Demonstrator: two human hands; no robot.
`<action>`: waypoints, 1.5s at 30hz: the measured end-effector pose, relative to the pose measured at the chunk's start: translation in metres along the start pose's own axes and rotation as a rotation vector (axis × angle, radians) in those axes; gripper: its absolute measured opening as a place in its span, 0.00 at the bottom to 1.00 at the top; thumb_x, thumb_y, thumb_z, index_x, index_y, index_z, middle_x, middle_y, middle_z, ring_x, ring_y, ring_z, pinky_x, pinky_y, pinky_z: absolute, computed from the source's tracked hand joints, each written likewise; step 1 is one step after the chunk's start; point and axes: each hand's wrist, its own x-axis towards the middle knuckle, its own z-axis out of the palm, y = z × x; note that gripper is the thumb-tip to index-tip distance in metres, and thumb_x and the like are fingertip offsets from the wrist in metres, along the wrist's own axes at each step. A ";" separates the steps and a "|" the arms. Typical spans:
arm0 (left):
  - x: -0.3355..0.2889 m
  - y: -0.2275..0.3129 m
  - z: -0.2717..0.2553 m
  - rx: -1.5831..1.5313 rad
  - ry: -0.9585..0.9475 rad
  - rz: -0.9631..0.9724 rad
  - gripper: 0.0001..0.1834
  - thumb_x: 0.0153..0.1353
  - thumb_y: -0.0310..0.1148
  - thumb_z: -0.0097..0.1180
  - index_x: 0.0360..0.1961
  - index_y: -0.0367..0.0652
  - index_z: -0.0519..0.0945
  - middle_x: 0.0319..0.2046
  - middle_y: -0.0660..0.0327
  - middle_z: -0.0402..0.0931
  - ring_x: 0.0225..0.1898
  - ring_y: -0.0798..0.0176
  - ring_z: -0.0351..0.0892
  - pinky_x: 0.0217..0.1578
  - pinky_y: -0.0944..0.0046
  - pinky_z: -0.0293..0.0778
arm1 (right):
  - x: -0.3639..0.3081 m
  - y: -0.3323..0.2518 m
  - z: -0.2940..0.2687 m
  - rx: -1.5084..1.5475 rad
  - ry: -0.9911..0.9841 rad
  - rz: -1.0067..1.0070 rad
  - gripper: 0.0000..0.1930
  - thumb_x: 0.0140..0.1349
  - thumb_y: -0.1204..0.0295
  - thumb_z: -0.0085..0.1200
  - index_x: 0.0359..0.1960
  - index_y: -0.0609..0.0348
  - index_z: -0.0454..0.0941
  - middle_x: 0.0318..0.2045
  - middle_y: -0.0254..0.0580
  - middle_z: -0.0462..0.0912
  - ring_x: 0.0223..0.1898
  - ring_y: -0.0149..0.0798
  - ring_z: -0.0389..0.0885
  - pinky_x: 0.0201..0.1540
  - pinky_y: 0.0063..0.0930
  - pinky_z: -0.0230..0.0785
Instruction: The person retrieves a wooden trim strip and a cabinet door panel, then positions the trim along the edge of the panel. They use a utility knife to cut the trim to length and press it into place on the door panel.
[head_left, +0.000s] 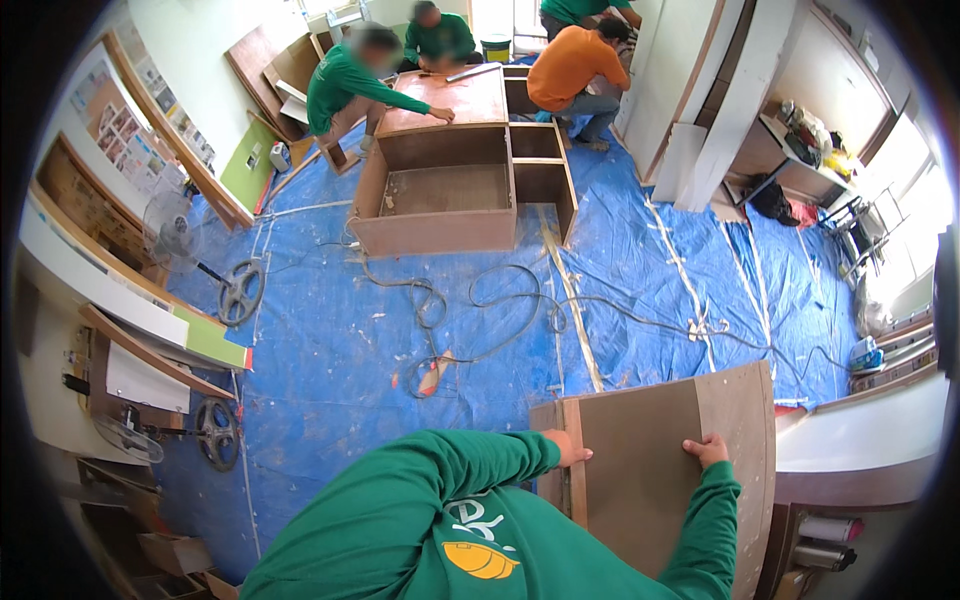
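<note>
Close in front of me at the lower right is a brown wooden board (pixel 640 470), darker than the pale, nail-dotted strip of panel along its right side. A light wooden batten (pixel 574 475) runs down its left side. My left hand (pixel 568 448) grips at the batten, thumb showing toward the dark board and the other fingers mostly hidden. At the board's right edge my right hand (pixel 710 452) is curled, its thumb over the dark surface. The hands are about a board's width apart, both in green sleeves. Whether the board and the panel are joined, I cannot tell.
A large brown wooden cabinet frame (pixel 440 235) stands ahead, with several people working around it. A black cable (pixel 530 297) snakes over the blue tarpaulin (pixel 330 400). Fans (pixel 240 293) stand at the left. A white wall panel (pixel 735 110) and cluttered shelves are at the right.
</note>
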 end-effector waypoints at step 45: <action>-0.427 -0.399 -0.383 -1.465 1.283 0.947 0.17 0.70 0.46 0.60 0.44 0.42 0.78 0.28 0.74 0.71 0.28 0.79 0.66 0.27 0.74 0.63 | -0.497 -0.627 0.184 0.496 0.171 -1.306 0.19 0.74 0.62 0.51 0.57 0.64 0.76 0.49 0.35 0.81 0.51 0.29 0.74 0.58 0.26 0.63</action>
